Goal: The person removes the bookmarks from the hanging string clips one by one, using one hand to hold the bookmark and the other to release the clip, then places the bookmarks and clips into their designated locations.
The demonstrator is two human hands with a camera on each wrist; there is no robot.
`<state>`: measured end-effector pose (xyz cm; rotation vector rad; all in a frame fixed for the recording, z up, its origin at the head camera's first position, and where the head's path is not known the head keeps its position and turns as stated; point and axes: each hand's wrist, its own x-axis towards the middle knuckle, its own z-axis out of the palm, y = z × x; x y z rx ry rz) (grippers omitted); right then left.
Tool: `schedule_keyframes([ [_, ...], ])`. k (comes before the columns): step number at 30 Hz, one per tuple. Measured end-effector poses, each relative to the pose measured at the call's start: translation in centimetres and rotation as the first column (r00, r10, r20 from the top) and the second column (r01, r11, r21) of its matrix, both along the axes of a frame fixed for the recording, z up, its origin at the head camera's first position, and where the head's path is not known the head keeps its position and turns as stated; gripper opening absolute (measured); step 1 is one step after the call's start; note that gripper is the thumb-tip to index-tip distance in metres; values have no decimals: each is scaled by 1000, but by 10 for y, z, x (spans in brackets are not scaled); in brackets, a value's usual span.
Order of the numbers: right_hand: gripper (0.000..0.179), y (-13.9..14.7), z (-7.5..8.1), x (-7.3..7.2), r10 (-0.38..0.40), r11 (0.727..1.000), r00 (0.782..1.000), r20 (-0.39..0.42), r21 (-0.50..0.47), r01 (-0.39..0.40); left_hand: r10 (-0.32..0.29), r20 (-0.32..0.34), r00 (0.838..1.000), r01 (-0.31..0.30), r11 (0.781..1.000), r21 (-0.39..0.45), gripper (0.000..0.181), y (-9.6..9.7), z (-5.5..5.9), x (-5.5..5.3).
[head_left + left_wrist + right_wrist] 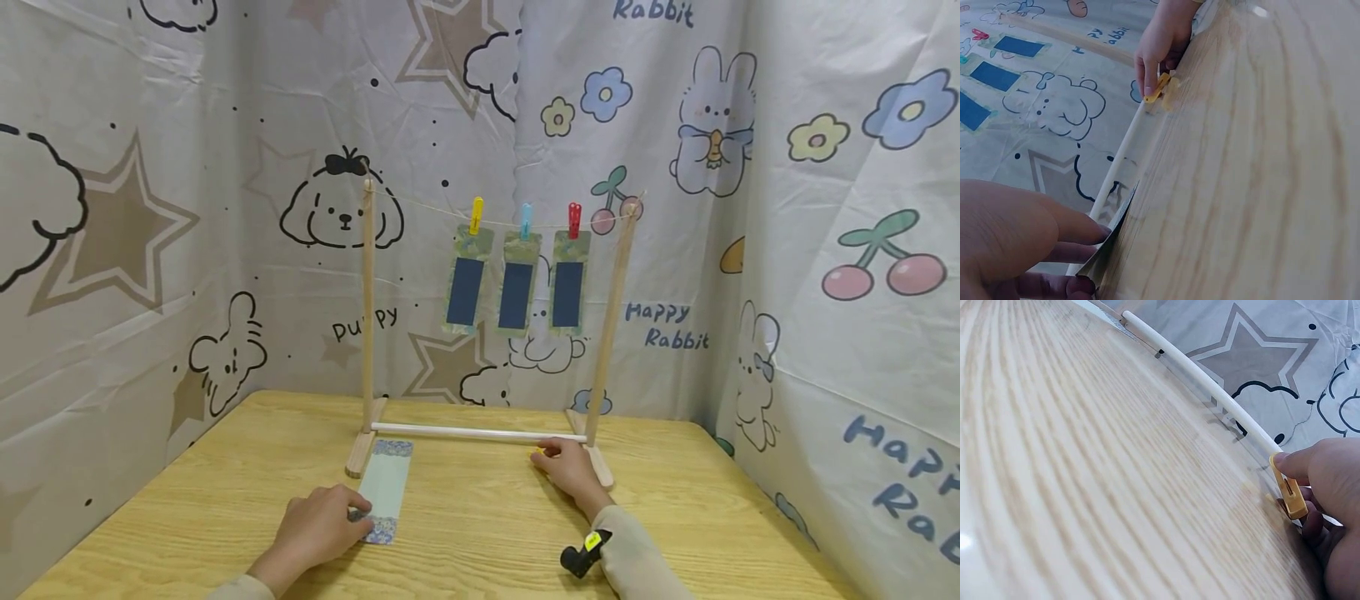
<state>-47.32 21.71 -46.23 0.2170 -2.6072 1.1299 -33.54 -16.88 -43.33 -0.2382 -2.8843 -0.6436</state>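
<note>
On the table lies a pale green card (388, 479) with blue floral bands at both ends. My left hand (318, 523) pinches its near left edge; in the left wrist view the card's edge (1110, 244) tilts up off the wood between thumb and fingers. My right hand (572, 471), near the foot of the rack's right post, grips a small yellow clothespin (1289, 490) between thumb and fingers. Three floral-edged cards with dark blue panels, such as the middle one (516, 293), hang from a string under yellow (477, 217), light blue (527, 221) and red (574, 221) clothespins.
A wooden rack stands on the table, with a left post (368, 308), a right post (613, 317) and a white crossbar (480, 432) low between them. The string (427, 210) spans the post tops. Printed curtains (300, 108) enclose the wooden table (465, 542).
</note>
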Motion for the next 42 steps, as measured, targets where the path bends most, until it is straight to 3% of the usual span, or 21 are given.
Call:
schedule_keyframes([
  [42, 32, 0, 0, 0, 5, 1000, 1000, -14, -3, -5, -31, -18, 999, 30, 999, -17, 19, -2, -1, -2],
])
